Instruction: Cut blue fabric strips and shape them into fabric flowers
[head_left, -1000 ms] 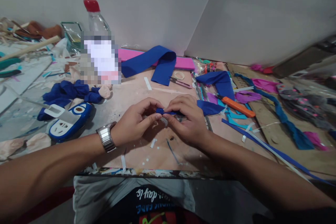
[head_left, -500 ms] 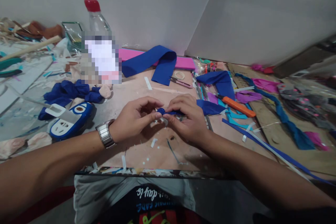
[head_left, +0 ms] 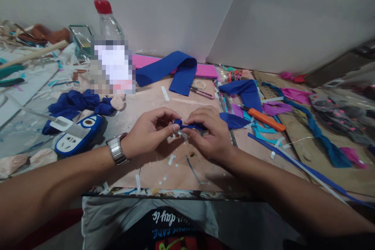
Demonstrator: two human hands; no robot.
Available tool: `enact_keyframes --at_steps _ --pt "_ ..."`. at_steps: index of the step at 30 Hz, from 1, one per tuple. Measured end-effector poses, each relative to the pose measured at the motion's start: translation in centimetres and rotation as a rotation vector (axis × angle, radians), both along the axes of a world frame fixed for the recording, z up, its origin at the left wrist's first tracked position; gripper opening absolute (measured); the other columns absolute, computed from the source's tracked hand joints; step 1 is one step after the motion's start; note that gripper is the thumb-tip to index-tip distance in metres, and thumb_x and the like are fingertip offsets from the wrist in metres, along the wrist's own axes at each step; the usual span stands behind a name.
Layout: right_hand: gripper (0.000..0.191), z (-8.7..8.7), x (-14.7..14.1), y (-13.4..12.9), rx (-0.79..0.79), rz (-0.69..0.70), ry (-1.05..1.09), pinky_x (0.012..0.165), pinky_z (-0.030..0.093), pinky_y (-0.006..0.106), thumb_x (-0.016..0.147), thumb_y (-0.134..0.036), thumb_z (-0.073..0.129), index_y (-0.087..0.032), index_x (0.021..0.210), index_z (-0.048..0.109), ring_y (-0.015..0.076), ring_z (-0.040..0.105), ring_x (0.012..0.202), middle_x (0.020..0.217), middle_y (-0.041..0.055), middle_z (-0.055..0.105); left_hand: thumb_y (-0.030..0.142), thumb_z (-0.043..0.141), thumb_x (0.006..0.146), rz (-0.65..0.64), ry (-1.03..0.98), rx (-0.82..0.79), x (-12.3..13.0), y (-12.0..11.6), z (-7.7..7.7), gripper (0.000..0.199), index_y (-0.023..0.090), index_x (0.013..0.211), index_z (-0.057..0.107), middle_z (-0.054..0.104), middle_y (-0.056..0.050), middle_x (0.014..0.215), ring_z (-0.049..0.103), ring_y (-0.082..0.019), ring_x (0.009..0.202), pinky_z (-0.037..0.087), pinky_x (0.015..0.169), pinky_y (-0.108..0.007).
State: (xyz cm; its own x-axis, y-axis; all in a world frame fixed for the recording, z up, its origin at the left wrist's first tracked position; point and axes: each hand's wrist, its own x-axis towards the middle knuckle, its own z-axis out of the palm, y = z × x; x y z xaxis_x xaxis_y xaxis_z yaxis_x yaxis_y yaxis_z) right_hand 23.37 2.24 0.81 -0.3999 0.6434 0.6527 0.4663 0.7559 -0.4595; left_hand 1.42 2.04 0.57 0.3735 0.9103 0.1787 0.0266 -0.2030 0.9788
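Note:
Between my two hands is a small rolled piece of blue fabric (head_left: 177, 122), held a little above the table (head_left: 187, 172). My left hand (head_left: 152, 129), with a metal watch on its wrist, pinches the rolled end between thumb and fingers. My right hand (head_left: 208, 127) is closed on the part of the fabric that stretches to the right. Something whitish shows just under the fingertips, too small to make out. A long blue strip (head_left: 181, 66) lies folded behind the hands.
A blue and white power socket (head_left: 79, 134) and bunched blue fabric (head_left: 76, 101) lie at left, below a red-capped bottle (head_left: 111, 25). An orange cutter (head_left: 265, 119), pink-handled scissors (head_left: 205, 93) and coloured fabric scraps lie at right.
The rolled blue end has shifted slightly left and up between my fingertips, and more of the blue strip shows between my hands. Both hands keep nearly the same place.

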Motion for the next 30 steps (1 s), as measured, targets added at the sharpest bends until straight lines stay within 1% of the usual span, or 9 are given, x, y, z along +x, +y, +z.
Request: enact_keyframes --at_steps 4,10,14,19,25,30 --pt "0.009 -0.02 0.07 -0.01 0.007 -0.008 -0.008 0.092 0.048 0.045 0.093 -0.032 0.076 -0.026 0.099 0.071 0.0234 0.069 0.094 0.094 0.0033 0.075 0.029 0.072 0.093 -0.008 -0.011 0.01 -0.06 0.04 -0.02 0.019 0.016 0.107 0.07 0.076 -0.008 0.104 0.072 -0.017 0.093 0.059 0.088 -0.031" --pt "0.007 0.06 0.05 -0.1 0.009 -0.011 -0.003 0.089 0.049 0.045 0.092 -0.03 0.076 -0.025 0.096 0.071 0.0229 0.068 0.092 0.092 0.0034 0.074 0.029 0.07 0.095 -0.044 -0.025 -0.012 -0.02 -0.26 0.05 0.019 0.016 0.109 0.069 0.076 -0.008 0.106 0.072 -0.017 0.094 0.058 0.087 -0.03" --pt "0.007 0.15 0.01 -0.18 0.016 -0.004 0.007 0.088 0.048 0.045 0.091 -0.027 0.076 -0.024 0.093 0.07 0.0226 0.067 0.091 0.09 0.0034 0.073 0.03 0.072 0.093 -0.021 -0.023 -0.019 0.03 -0.42 0.06 0.02 0.016 0.108 0.069 0.077 -0.008 0.104 0.072 -0.017 0.093 0.058 0.085 -0.031" --pt "0.006 0.04 0.03 -0.3 0.011 -0.011 -0.014 0.089 0.048 0.046 0.092 -0.028 0.075 -0.024 0.092 0.07 0.0231 0.067 0.092 0.091 0.0036 0.073 0.03 0.08 0.086 0.001 0.064 0.039 0.1 -0.49 0.19 0.027 0.016 0.107 0.071 0.078 -0.007 0.102 0.071 -0.017 0.089 0.057 0.08 -0.03" --pt "0.008 0.0 0.08 -0.2 0.005 -0.016 -0.023 0.092 0.048 0.047 0.091 -0.031 0.078 -0.026 0.095 0.073 0.0238 0.068 0.093 0.093 0.0035 0.076 0.03 0.073 0.093 -0.01 0.065 0.063 0.06 -0.49 0.13 0.022 0.017 0.111 0.07 0.077 -0.007 0.105 0.072 -0.017 0.093 0.057 0.084 -0.03" --pt "0.006 0.3 0.06 -0.26 -0.014 -0.028 -0.033 0.093 0.048 0.047 0.093 -0.029 0.074 -0.026 0.099 0.074 0.0242 0.069 0.096 0.096 0.0037 0.076 0.032 0.07 0.096 -0.002 0.056 0.077 -0.07 -0.3 0.0 0.023 0.017 0.113 0.07 0.076 -0.008 0.106 0.072 -0.017 0.093 0.058 0.083 -0.029"
